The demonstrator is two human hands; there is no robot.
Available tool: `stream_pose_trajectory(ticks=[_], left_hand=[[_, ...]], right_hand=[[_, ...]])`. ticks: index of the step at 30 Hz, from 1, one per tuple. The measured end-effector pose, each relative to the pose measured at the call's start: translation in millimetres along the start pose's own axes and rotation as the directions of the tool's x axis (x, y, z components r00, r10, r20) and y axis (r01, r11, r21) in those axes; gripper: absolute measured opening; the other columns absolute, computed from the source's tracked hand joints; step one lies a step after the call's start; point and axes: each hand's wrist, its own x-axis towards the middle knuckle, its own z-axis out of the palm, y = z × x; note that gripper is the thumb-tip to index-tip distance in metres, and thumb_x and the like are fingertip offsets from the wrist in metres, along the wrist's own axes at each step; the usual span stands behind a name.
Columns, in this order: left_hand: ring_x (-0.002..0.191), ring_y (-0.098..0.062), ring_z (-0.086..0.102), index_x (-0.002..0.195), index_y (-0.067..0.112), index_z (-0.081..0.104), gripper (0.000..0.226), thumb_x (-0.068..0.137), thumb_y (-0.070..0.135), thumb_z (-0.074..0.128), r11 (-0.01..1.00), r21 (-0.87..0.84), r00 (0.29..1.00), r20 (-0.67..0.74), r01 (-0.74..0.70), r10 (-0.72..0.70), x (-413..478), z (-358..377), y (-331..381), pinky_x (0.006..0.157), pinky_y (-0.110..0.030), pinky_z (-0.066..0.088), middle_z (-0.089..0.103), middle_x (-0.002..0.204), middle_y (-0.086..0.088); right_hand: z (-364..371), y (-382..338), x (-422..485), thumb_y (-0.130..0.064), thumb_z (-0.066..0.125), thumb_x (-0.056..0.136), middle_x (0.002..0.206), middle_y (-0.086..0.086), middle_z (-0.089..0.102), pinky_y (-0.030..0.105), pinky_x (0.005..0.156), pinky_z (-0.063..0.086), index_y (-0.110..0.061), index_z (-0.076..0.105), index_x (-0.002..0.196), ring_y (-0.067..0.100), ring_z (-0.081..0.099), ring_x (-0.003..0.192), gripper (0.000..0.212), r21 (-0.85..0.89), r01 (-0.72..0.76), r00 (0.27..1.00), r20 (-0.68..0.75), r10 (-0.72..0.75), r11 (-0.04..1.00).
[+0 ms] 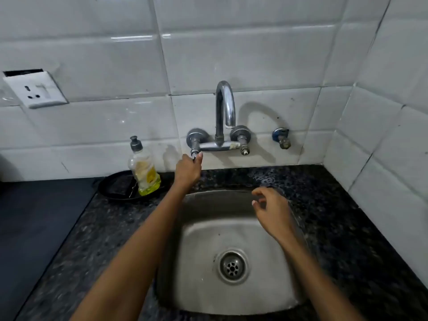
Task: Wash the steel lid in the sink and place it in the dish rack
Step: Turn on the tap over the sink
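A steel sink [199, 239] with a round drain [232, 267] is set in a dark speckled counter. Nothing lies in the basin, and I see no steel lid or dish rack. A chrome wall tap [225, 107] curves over the basin; no water runs from it. My left hand [188, 170] reaches up and pinches the tap's left valve handle [195, 151]. My right hand [272, 210] hovers over the back right of the sink, fingers loosely apart, holding nothing.
A dish soap bottle [144, 170] with yellow liquid stands on a black plate [115, 186] left of the sink. The right valve [242, 141] and a small blue-collared stopcock [282, 137] sit on the tiled wall. A wall socket [34, 90] is at far left.
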Motion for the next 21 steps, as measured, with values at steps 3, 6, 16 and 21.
stream_pose_trajectory(ticks=[3, 6, 16, 21], left_hand=[[0.113, -0.045, 0.051, 0.119, -0.009, 0.049, 0.057, 0.098, 0.039, 0.026, 0.997, 0.067, 0.999, -0.022, 0.028, -0.026, 21, 14, 8, 0.09, -0.044, 0.04, 0.056, 0.122, -0.031], [0.106, -0.044, 0.056, 0.111, -0.01, 0.056, 0.047, 0.099, 0.024, 0.027, 0.994, 0.088, 0.993, -0.101, 0.063, -0.054, 32, 25, 11, 0.085, -0.045, 0.044, 0.061, 0.114, -0.029], [0.096, -0.045, 0.062, 0.106, -0.007, 0.058, 0.058, 0.095, 0.039, 0.024, 0.919, -0.328, 0.972, -0.008, 0.217, -0.233, 45, 29, -3, 0.086, -0.051, 0.052, 0.066, 0.106, -0.03], [0.116, -0.044, 0.052, 0.131, -0.01, 0.04, 0.089, 0.087, 0.065, 0.021, 0.923, -0.298, 0.97, 0.115, 0.241, -0.216, 21, 18, -9, 0.099, -0.05, 0.045, 0.053, 0.129, -0.029]], right_hand=[[-1, 12, 13, -0.005, 0.061, 0.08, 0.106, 0.013, 0.066, 0.035, 0.084, 0.051, -0.008, 0.063, 0.103, 0.027, 0.063, 0.093, 0.023, 0.019, -0.031, 0.999, -0.02, 0.032, 0.999], [1, 21, 20, -0.005, 0.061, 0.078, 0.103, 0.012, 0.068, 0.04, 0.084, 0.053, -0.009, 0.065, 0.1, 0.026, 0.064, 0.091, 0.022, 0.011, -0.041, 0.998, -0.053, 0.041, 0.999], [2, 22, 23, -0.005, 0.061, 0.078, 0.102, 0.014, 0.068, 0.044, 0.086, 0.052, -0.009, 0.065, 0.098, 0.028, 0.063, 0.091, 0.021, 0.024, -0.077, 0.997, -0.027, 0.077, 0.997], [-3, 12, 15, -0.009, 0.061, 0.08, 0.106, 0.012, 0.067, 0.04, 0.086, 0.052, -0.01, 0.064, 0.101, 0.027, 0.062, 0.092, 0.021, -0.007, -0.049, 0.998, 0.029, 0.049, 0.999]])
